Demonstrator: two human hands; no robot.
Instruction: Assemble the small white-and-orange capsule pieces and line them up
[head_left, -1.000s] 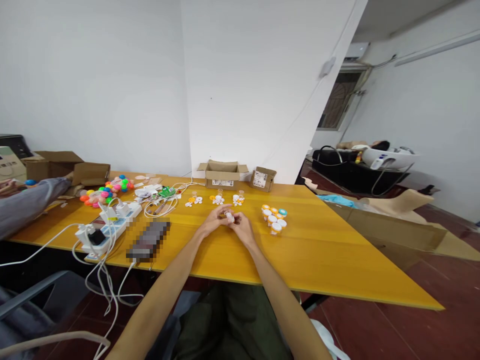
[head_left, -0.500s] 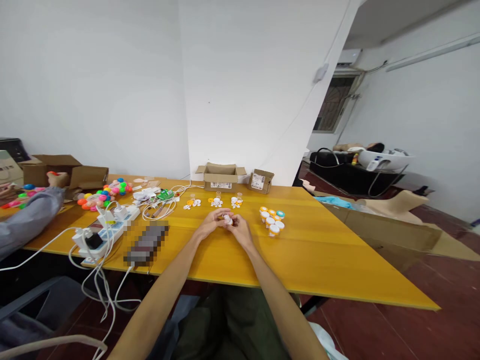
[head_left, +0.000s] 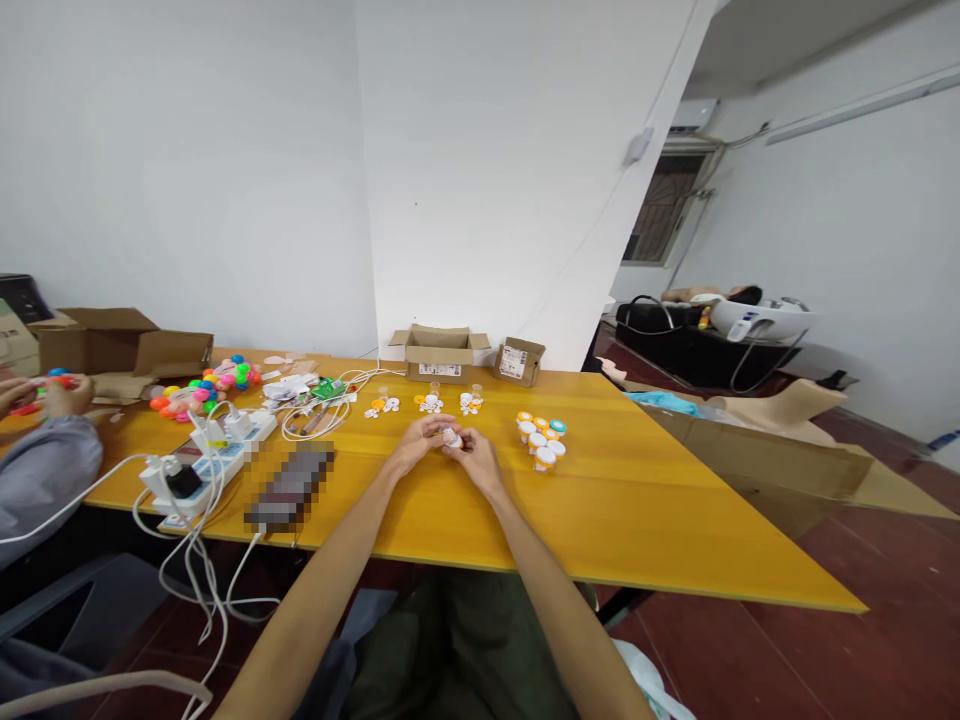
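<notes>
My left hand [head_left: 415, 446] and my right hand [head_left: 478, 462] meet above the table [head_left: 637, 510], fingers closed around a small clear jar with white on it [head_left: 451, 438]. Its finer details are too small to make out, and fingertips cover part of it. To the right of my hands stands a cluster of small lidded jars [head_left: 545, 456], their tops white, orange and teal. Beyond my hands lie three groups of small white and orange round pieces [head_left: 431, 404], each with a clear cup [head_left: 477, 391] behind it.
Two cardboard boxes [head_left: 439, 358] stand against the wall. On the left are a power strip [head_left: 240, 458] with tangled white cables, a pixelated dark device [head_left: 291, 487], a green circuit board [head_left: 328, 388] and colourful balls [head_left: 196, 398]. A co-worker's hands [head_left: 67, 395] handle similar balls at far left.
My hands stay together around the jar, which has tilted slightly. At far left, the co-worker's arm has drawn back and both their hands now show around colourful balls.
</notes>
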